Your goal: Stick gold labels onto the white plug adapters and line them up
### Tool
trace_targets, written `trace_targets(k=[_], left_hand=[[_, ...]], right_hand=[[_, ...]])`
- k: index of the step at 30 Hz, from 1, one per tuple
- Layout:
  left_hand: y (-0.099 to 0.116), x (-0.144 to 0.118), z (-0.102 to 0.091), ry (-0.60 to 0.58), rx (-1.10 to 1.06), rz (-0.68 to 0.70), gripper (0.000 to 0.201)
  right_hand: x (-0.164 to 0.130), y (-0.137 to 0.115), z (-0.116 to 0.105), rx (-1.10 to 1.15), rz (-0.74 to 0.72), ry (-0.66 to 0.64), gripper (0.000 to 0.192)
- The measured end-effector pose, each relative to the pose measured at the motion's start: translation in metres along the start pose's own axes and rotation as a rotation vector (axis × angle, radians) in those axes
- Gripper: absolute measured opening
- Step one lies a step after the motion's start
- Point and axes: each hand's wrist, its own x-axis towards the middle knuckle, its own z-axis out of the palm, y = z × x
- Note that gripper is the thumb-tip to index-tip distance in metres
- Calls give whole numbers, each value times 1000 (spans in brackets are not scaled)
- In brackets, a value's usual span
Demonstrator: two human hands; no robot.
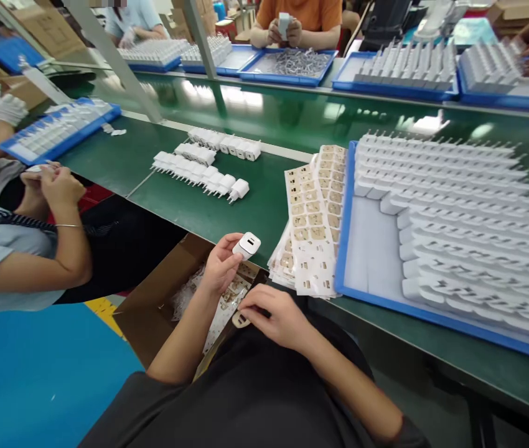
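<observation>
My left hand (pixel 221 264) is closed round a white USB charger (pixel 247 246), whose port face with a dark slot points up toward me. Beside it, lower and to the right, my right hand (pixel 277 314) pinches a small rounded beige sticker (pixel 241 320) with slot-shaped cut-outs. The two hands are apart, over the table's front edge. Sheets of beige stickers (pixel 308 218) lie on the green table just beyond my right hand. Rows of white plug chargers (pixel 194 169) rest on the table ahead.
At right a blue-rimmed tray (pixel 346 249) holds many chargers, prongs up. Below my left hand stands an open cardboard box (pixel 138 323) with used sheets. Co-workers sit at left and across the table. More blue trays (pixel 287 78) line the far side; a metal post (pixel 119 62) rises at left.
</observation>
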Motion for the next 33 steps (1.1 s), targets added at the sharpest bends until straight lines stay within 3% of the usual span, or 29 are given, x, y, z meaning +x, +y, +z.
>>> trace_targets(k=[2, 6, 8, 11, 14, 17, 20, 22, 25, 27, 30, 33], left_hand=[[7, 6, -16, 34, 149, 50, 52], [21, 34, -19, 55, 656, 236, 46], [24, 58, -10, 79, 1000, 392, 39], [24, 101, 5, 82, 1420, 535, 31], [20, 136, 12, 58, 1620, 525, 30], [18, 149, 15, 104, 1663, 489, 33], [20, 138, 24, 113, 1581, 505, 43], [19, 123, 37, -56, 1445, 526, 41], [11, 102, 62, -443, 1232, 537, 40], [2, 93, 76, -610, 1179, 513, 52], [-12, 87, 89, -715, 1201, 432, 68], [-21, 86, 91, -726, 1219, 379, 67]], right_hand=[[19, 32, 33, -102, 211, -167, 11], [55, 88, 81, -182, 332, -275, 17], [61, 99, 91, -211, 352, -338, 25], [54, 93, 90, -234, 331, -411, 35], [40, 63, 68, -218, 254, -451, 36], [25, 16, 27, -174, 127, -411, 31], [8, -26, -28, -158, -32, -113, 28], [-1, -38, -64, -259, -11, 142, 23], [-5, -28, -107, -604, 91, 472, 21], [-3, -14, -124, -829, 186, 550, 23], [4, 4, -133, -1027, 317, 526, 26], [7, 11, -132, -1080, 364, 482, 25]])
